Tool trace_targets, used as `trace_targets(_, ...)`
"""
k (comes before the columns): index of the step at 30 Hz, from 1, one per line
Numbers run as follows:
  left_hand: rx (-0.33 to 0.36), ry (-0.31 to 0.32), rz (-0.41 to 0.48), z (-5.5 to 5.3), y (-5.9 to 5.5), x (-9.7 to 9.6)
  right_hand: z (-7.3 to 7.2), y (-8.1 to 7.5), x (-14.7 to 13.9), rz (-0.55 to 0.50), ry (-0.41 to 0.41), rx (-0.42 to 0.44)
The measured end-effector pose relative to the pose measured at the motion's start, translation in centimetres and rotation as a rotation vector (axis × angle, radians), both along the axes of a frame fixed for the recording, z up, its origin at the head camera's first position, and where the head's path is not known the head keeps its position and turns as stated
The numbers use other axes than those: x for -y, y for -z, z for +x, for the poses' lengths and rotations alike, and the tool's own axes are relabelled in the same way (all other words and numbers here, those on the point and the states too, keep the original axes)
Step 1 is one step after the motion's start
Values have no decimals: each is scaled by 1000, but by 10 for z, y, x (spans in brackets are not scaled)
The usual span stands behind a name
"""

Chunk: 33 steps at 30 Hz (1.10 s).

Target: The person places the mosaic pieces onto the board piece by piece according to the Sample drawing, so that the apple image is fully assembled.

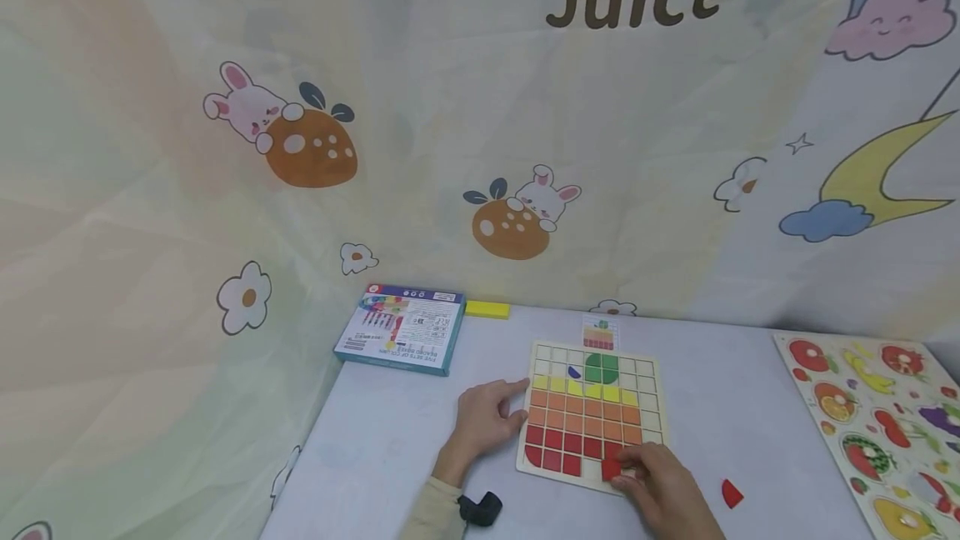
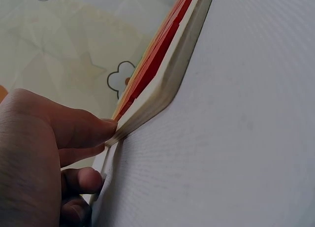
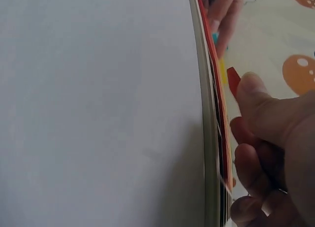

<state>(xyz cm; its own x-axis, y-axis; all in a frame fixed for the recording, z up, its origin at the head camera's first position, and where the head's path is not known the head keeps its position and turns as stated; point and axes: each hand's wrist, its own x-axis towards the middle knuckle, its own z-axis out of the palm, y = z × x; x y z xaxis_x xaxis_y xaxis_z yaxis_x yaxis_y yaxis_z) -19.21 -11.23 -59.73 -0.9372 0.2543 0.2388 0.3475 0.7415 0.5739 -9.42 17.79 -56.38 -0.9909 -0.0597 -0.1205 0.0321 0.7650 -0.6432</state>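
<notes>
In the head view, a pale grid board (image 1: 647, 367) lies on the table, partly filled with rows of red, orange and yellow tiles and a rounded green shape (image 1: 602, 368). A small blue half-round piece (image 1: 574, 372) lies beside the green. My left hand (image 1: 483, 419) touches the board's left edge with index finger and thumb spread apart. My right hand (image 1: 663, 482) pinches a red tile (image 1: 611, 470) over the bottom row; the right wrist view shows this red tile (image 3: 233, 80) tilted between thumb and fingers. To the right of that hand lies a red quarter-round tile (image 1: 731, 493).
A small pattern card (image 1: 601, 332) stands behind the board. At the back left are a flat printed box (image 1: 402, 329) and a yellow block (image 1: 487, 309). A fruit picture board (image 1: 881, 432) lies on the right. A printed cloth (image 1: 420, 107) hangs behind the table.
</notes>
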Motion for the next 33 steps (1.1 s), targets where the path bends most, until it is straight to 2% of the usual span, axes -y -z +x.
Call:
trace_targets(7, -4, -4, -5, 1, -1, 0, -3, 1, 15, 87, -47, -28)
trace_targets(11, 12, -8, 4, 2, -3, 1, -4, 0, 21, 127, -44, -52)
trace_targets(16, 8, -10, 4, 3, -3, 1, -7, -2, 23, 115, -35, -32)
trace_targets(21, -3, -7, 3, 2, 0, 0, -8, -2, 24, 93, -38, 27)
trace_targets(25, 1, -4, 1, 2, 0, -1, -6, -4, 22, 72, -35, 22)
trace_targets(30, 15, 0, -1, 2, -1, -1, 0, -8, 12, 1, 47, -45)
trace_targets(33, 32, 0, -8, 1, -3, -2, 8, -8, -10, 11, 131, -147)
